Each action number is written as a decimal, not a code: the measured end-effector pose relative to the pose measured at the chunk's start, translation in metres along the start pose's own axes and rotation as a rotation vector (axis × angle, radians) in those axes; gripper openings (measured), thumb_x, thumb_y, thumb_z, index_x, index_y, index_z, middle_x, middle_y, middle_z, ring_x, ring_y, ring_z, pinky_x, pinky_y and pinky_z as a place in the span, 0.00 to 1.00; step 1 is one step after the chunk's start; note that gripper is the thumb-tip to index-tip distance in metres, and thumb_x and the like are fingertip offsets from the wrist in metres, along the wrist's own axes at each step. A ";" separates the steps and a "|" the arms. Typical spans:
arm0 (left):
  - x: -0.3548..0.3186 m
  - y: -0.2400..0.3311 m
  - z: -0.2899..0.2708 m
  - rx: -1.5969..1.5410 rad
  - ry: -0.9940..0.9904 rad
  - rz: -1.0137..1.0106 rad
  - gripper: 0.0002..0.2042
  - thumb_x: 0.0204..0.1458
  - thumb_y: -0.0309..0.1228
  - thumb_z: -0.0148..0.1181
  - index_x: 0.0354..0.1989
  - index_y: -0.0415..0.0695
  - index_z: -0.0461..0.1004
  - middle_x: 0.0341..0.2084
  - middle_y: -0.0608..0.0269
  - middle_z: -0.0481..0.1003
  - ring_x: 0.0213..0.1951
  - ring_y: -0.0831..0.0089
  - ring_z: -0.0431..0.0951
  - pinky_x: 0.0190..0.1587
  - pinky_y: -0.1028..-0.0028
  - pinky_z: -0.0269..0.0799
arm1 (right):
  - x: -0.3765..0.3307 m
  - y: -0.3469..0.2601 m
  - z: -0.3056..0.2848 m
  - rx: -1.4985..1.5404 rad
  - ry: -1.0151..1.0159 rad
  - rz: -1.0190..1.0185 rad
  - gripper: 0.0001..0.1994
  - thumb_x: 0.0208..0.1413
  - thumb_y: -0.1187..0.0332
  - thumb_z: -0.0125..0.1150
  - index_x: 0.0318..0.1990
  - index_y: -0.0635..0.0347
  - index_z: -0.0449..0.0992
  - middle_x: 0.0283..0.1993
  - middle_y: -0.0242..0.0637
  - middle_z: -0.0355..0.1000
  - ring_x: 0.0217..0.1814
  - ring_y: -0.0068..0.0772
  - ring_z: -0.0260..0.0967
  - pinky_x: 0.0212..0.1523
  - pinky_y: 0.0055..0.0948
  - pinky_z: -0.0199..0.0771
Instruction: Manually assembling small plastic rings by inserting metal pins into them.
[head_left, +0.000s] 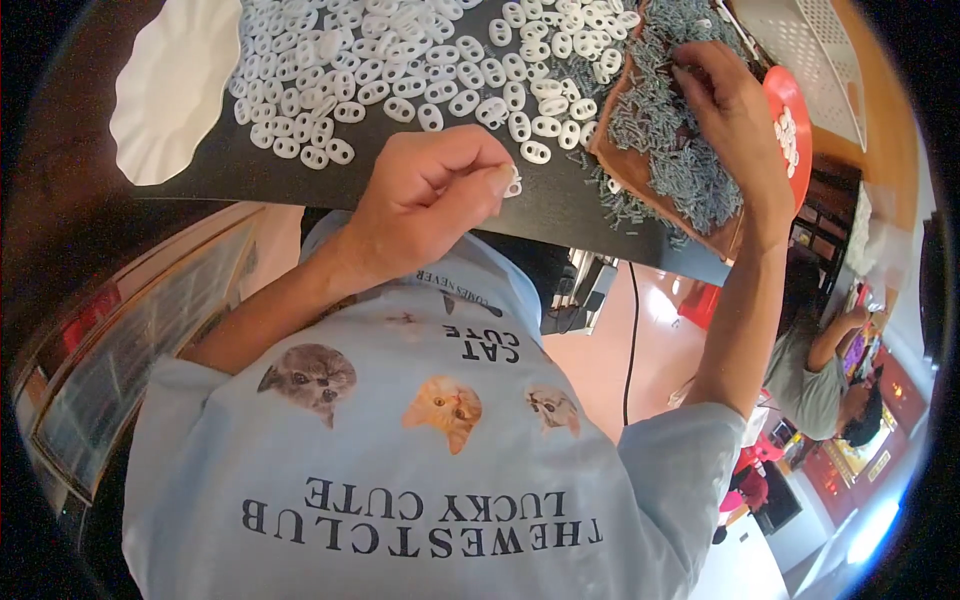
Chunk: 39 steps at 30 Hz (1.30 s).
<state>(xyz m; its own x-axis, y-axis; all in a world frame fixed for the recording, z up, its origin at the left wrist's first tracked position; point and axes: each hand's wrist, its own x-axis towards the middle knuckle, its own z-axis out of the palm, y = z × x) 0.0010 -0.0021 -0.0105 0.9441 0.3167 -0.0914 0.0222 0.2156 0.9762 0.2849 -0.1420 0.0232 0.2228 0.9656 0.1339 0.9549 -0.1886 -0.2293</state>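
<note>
My left hand point(430, 195) is closed above the table's near edge, thumb and forefinger pinching a small white oval plastic piece with holes point(514, 184). Part of that piece is covered by the fingertips. My right hand point(722, 100) reaches into a heap of small grey rod-like pieces point(655, 125), its fingers bent together at the heap's surface. Whatever its fingertips pinch is too small to make out. The grey heap lies on a brown sheet point(632, 192), with some rods spilled beside it. Many loose white two-hole ovals point(400, 65) spread over the dark table point(390, 180) beyond my left hand.
A white scalloped dish point(175, 95) stands at the table's left. To the right of the heap sits a red plate point(790, 110) with white pieces on it, near a white perforated tray point(815, 50). Another person point(825, 380) is at the far right.
</note>
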 end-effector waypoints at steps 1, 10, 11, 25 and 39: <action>0.000 0.001 0.000 0.005 -0.002 -0.001 0.06 0.53 0.26 0.52 0.28 0.37 0.70 0.16 0.71 0.68 0.19 0.89 0.62 0.21 0.83 0.58 | 0.001 0.001 0.002 0.001 -0.002 -0.001 0.09 0.53 0.74 0.54 0.42 0.64 0.70 0.38 0.43 0.69 0.41 0.43 0.69 0.42 0.31 0.67; 0.000 0.001 -0.002 -0.006 0.000 0.010 0.07 0.54 0.27 0.51 0.27 0.37 0.70 0.16 0.71 0.69 0.20 0.88 0.63 0.21 0.83 0.58 | 0.003 0.001 0.003 -0.105 -0.054 -0.006 0.07 0.52 0.73 0.53 0.37 0.66 0.70 0.36 0.46 0.68 0.40 0.48 0.67 0.41 0.35 0.67; -0.001 0.000 -0.003 -0.014 -0.006 0.023 0.07 0.54 0.27 0.51 0.27 0.37 0.70 0.17 0.71 0.69 0.20 0.89 0.62 0.21 0.83 0.58 | 0.003 0.001 0.002 -0.097 -0.066 0.013 0.07 0.52 0.72 0.53 0.37 0.66 0.70 0.35 0.47 0.68 0.40 0.49 0.67 0.40 0.35 0.67; 0.007 0.025 0.002 -0.167 0.061 -0.030 0.09 0.57 0.29 0.47 0.32 0.37 0.72 0.20 0.68 0.71 0.19 0.88 0.64 0.21 0.85 0.58 | -0.007 -0.075 -0.026 0.340 0.050 0.263 0.03 0.54 0.75 0.52 0.32 0.65 0.68 0.25 0.31 0.64 0.27 0.17 0.57 0.28 0.19 0.59; 0.010 0.024 0.002 -0.230 0.072 -0.094 0.10 0.57 0.31 0.48 0.36 0.38 0.75 0.16 0.70 0.69 0.19 0.88 0.65 0.21 0.86 0.58 | 0.000 -0.124 0.012 0.542 0.006 0.082 0.03 0.48 0.78 0.57 0.29 0.64 0.68 0.22 0.31 0.58 0.20 0.18 0.54 0.20 0.20 0.54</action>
<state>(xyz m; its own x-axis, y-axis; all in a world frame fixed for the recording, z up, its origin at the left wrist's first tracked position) 0.0116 0.0040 0.0121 0.9154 0.3487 -0.2010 0.0252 0.4489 0.8932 0.1643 -0.1162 0.0406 0.2946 0.9504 0.1001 0.6970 -0.1421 -0.7028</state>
